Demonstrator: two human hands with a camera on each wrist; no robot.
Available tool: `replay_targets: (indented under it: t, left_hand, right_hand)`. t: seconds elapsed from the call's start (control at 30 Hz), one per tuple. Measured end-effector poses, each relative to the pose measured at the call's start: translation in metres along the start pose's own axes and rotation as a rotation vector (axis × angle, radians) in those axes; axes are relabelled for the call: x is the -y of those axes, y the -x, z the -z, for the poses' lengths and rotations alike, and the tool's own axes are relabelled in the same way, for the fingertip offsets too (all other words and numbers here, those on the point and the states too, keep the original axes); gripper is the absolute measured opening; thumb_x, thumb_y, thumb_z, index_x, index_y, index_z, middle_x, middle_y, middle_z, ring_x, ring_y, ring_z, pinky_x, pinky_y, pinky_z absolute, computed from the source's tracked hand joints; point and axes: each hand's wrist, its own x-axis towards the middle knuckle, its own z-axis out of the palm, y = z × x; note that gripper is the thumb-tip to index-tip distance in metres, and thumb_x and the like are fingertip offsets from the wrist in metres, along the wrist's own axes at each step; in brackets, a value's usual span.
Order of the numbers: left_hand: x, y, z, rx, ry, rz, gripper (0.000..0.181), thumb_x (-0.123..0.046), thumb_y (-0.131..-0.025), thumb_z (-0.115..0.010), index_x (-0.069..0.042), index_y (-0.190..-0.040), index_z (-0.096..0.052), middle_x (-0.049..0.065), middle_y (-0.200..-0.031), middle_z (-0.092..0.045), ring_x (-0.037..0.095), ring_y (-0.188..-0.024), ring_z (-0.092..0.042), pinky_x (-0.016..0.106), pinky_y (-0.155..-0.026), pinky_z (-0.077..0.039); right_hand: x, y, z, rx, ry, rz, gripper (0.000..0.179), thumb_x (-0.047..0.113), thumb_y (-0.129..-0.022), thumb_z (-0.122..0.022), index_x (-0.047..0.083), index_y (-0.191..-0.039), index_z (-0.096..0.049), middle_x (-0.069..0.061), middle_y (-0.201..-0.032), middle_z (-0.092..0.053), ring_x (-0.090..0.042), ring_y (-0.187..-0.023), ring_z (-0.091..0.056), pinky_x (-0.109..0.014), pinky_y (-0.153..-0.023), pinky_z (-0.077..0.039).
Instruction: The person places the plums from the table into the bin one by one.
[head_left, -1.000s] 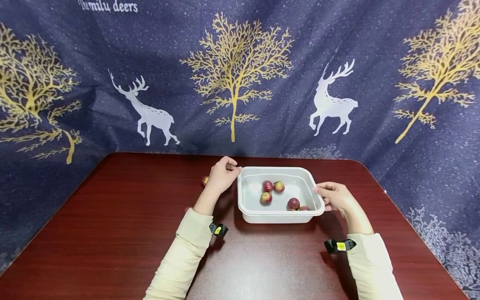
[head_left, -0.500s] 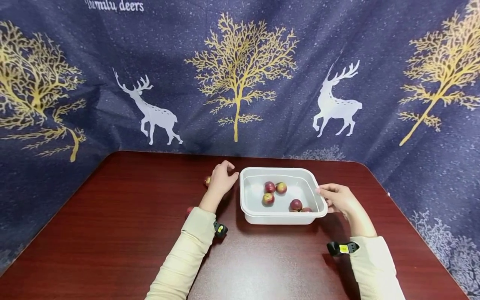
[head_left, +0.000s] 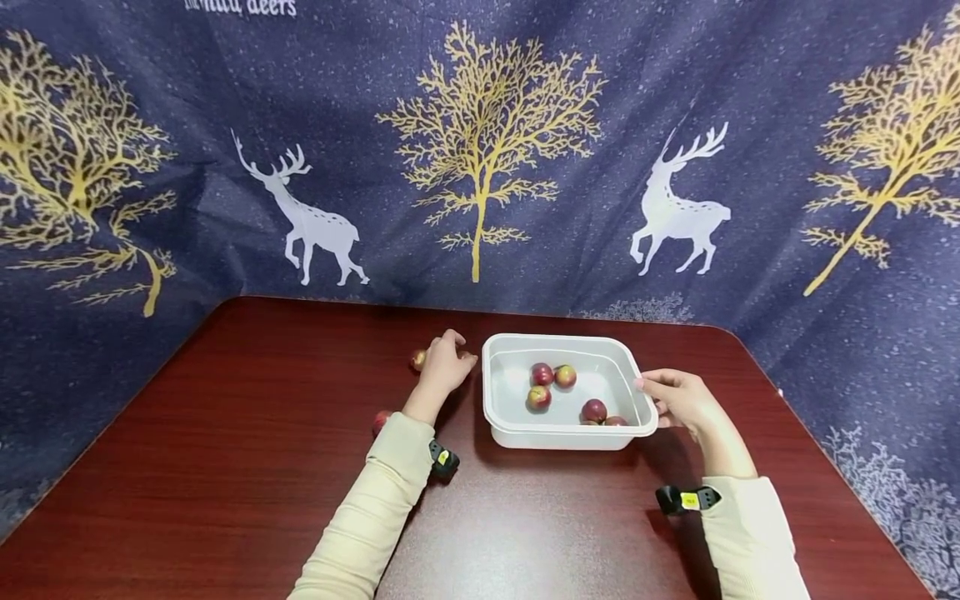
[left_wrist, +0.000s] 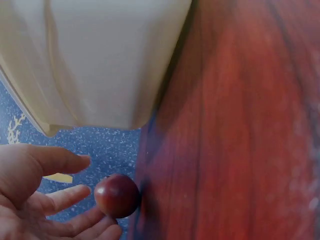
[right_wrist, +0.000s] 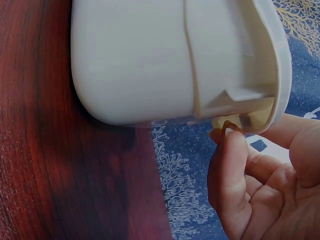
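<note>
A white plastic tub [head_left: 558, 437] stands on the table with several small red-and-yellow apples [head_left: 538, 398] inside. My right hand [head_left: 681, 398] pinches the tub's rim at its right end; in the right wrist view the fingers [right_wrist: 232, 165] curl up under the rim. Left of the tub, my left hand [head_left: 444, 367] reaches low with thumb and fingers spread apart. Between that hand and the tub sits a dark red apple [left_wrist: 117, 196], right at the fingertips in the left wrist view. In the head view the hand mostly covers this apple.
Another apple [head_left: 417, 360] lies just left of the left hand, and one more apple [head_left: 382, 422] is by the left sleeve, partly covered. The dark red wooden table [head_left: 225, 467] ends at a blue cloth [head_left: 420, 250] printed with deer and trees.
My left hand has come away from the tub's left rim and lowered to the apple beside it. The right hand keeps its pinch on the tub. The head view has shifted slightly.
</note>
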Motion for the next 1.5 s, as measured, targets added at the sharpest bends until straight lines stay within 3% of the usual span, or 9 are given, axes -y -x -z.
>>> replay_targets:
  t: [0.27,0.73,0.83,0.97,1.03,1.1,1.3,1.33,1.5]
  left_hand:
    - [0.006,-0.002,-0.003,0.042,-0.038,0.05,0.038,-0.018,-0.08,-0.068,-0.002,-0.111,-0.052,0.025,-0.108,-0.059,0.037,-0.106,-0.053,0.045,-0.091,-0.044]
    - [0.007,-0.004,-0.005,0.058,-0.024,0.046,0.037,-0.017,-0.079,-0.068,0.001,-0.107,-0.053,0.022,-0.103,-0.063,0.035,-0.101,-0.059,0.041,-0.089,-0.046]
    - [0.013,-0.006,-0.007,0.053,-0.016,0.015,0.037,-0.02,-0.078,-0.069,0.0,-0.105,-0.054,0.02,-0.101,-0.064,0.033,-0.098,-0.06,0.04,-0.086,-0.047]
    - [0.042,-0.028,-0.029,0.042,-0.025,-0.016,0.043,-0.03,-0.075,-0.072,-0.004,-0.104,-0.054,0.017,-0.098,-0.065,0.029,-0.093,-0.061,0.037,-0.08,-0.048]
    - [0.048,-0.031,-0.03,0.057,0.002,-0.011,0.045,-0.032,-0.076,-0.072,-0.005,-0.107,-0.054,0.015,-0.099,-0.065,0.026,-0.093,-0.061,0.035,-0.081,-0.048]
    - [0.053,-0.036,-0.031,0.09,0.097,0.0,0.044,-0.032,-0.075,-0.073,-0.007,-0.107,-0.055,0.013,-0.098,-0.065,0.023,-0.092,-0.062,0.033,-0.08,-0.049]
    - [0.024,-0.016,-0.003,0.158,0.287,0.096,0.038,-0.018,-0.08,-0.068,-0.002,-0.111,-0.053,0.02,-0.108,-0.06,0.027,-0.1,-0.058,0.032,-0.079,-0.049]
    - [0.012,-0.009,0.006,0.173,0.281,0.151,0.039,-0.012,-0.08,-0.066,0.0,-0.114,-0.051,0.023,-0.113,-0.057,0.031,-0.106,-0.056,0.035,-0.083,-0.049]
    - [0.007,-0.005,0.014,0.208,0.399,0.209,0.044,-0.008,-0.083,-0.062,0.001,-0.122,-0.045,0.025,-0.118,-0.054,0.032,-0.099,-0.058,0.025,-0.068,-0.048]
  right_hand:
    - [-0.001,0.0,0.001,0.005,-0.007,0.004,0.052,0.022,-0.092,-0.055,-0.013,-0.127,-0.039,0.008,-0.069,-0.061,-0.004,-0.056,-0.058,-0.025,-0.054,-0.055]
    - [-0.001,0.001,0.003,0.004,-0.022,0.006,0.051,0.022,-0.091,-0.055,-0.013,-0.125,-0.04,0.008,-0.069,-0.061,-0.004,-0.056,-0.059,-0.025,-0.055,-0.055]
    - [-0.002,0.001,0.003,0.005,-0.024,0.009,0.051,0.021,-0.092,-0.055,-0.014,-0.126,-0.04,0.008,-0.068,-0.061,-0.004,-0.056,-0.058,-0.025,-0.054,-0.055]
    - [-0.002,0.0,0.002,0.012,-0.027,0.014,0.052,0.021,-0.092,-0.055,-0.014,-0.127,-0.039,0.008,-0.068,-0.061,-0.004,-0.055,-0.058,-0.025,-0.054,-0.055]
    - [-0.002,0.0,0.002,0.013,-0.029,0.015,0.052,0.021,-0.092,-0.055,-0.014,-0.127,-0.038,0.008,-0.068,-0.061,-0.004,-0.055,-0.058,-0.024,-0.054,-0.055]
    - [-0.002,0.0,0.002,0.012,-0.029,0.014,0.052,0.021,-0.092,-0.055,-0.014,-0.127,-0.039,0.008,-0.068,-0.061,-0.003,-0.055,-0.058,-0.024,-0.054,-0.054]
    - [-0.002,0.0,0.001,0.003,-0.025,0.006,0.051,0.021,-0.091,-0.055,-0.013,-0.126,-0.04,0.008,-0.067,-0.06,-0.003,-0.054,-0.056,-0.023,-0.053,-0.054]
    - [-0.003,-0.001,0.001,0.002,-0.026,0.004,0.051,0.021,-0.091,-0.055,-0.013,-0.126,-0.041,0.008,-0.066,-0.059,-0.003,-0.054,-0.056,-0.023,-0.052,-0.054]
    - [-0.003,-0.001,0.001,0.004,-0.029,0.001,0.051,0.021,-0.091,-0.056,-0.013,-0.126,-0.041,0.008,-0.067,-0.06,-0.004,-0.055,-0.057,-0.024,-0.053,-0.054]
